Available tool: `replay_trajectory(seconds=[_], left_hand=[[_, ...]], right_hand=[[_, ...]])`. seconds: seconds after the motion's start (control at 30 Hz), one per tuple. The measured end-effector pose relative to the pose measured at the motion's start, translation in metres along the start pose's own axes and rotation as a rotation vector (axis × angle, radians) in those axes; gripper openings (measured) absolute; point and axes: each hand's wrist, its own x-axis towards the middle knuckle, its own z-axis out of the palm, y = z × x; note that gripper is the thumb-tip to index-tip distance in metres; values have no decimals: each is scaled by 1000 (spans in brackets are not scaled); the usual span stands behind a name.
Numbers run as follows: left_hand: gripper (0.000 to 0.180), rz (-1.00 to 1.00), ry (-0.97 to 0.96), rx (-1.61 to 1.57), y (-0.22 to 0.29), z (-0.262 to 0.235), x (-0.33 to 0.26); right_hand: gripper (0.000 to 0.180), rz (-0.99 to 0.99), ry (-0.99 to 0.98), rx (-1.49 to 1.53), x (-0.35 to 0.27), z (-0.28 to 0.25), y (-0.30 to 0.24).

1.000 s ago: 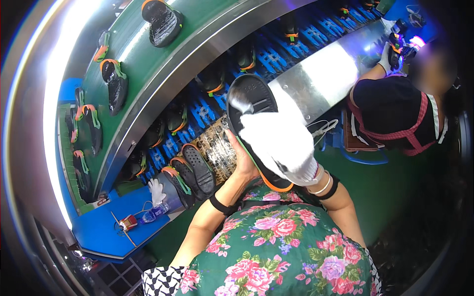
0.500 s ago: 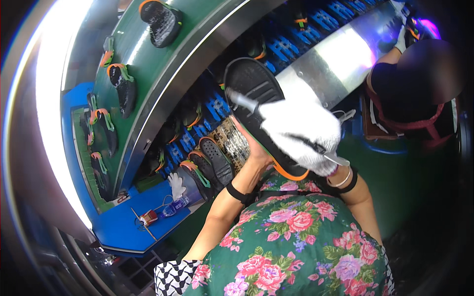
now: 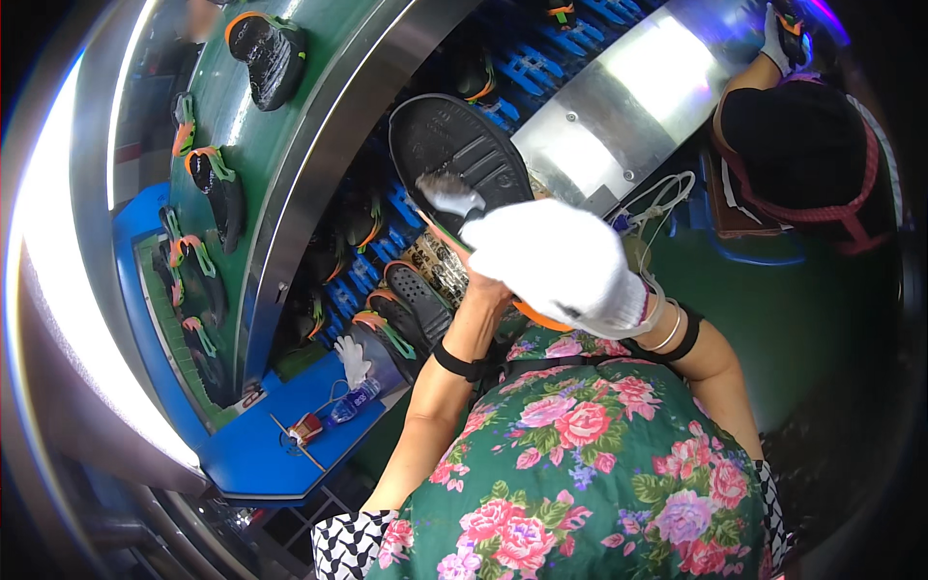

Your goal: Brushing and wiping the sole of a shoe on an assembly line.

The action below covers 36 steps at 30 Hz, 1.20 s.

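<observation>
Blk sole (image 3: 462, 145), brush (image 3: 452, 196) nr L edge

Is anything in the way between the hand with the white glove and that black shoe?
Nothing visible blocks the way. The gloved right hand holds a brush, and only that brush shows between it and the black shoe. The bare left hand supports the shoe from its left side.

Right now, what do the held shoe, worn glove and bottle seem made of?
Held shoe: perhaps rubber or foam, dull black, with moulded ridges. Worn glove: probably knit cloth, matte white, soft-looking. Bottle: likely plastic, glossy, with a bluish, see-through body.
</observation>
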Motion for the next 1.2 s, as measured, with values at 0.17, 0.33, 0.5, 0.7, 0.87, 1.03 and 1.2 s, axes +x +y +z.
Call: replay_trajectory(seconds=[0.17,0.33,0.5,0.7,0.87,1.03,1.2], left_hand=[[108,-82,142,-131,22,-35,-10],[118,-157,395,162,7,25,16],[128,-188,51,209,21,19,26],[131,-265,-38,117,12,51,32],[127,-116,-156,206,19,27,32],[91,-88,-59,229,21,55,42],[88,0,-115,218,23,56,48]], right_hand=[[20,63,23,168,7,-19,-2],[31,-28,-37,-1,-12,-11,8],[18,133,-68,218,-6,-27,4],[28,0,-75,4,-29,-9,2],[19,134,-44,149,-20,-34,3],[23,83,-23,104,-31,-20,-2],[20,218,-7,233,-29,-36,7]])
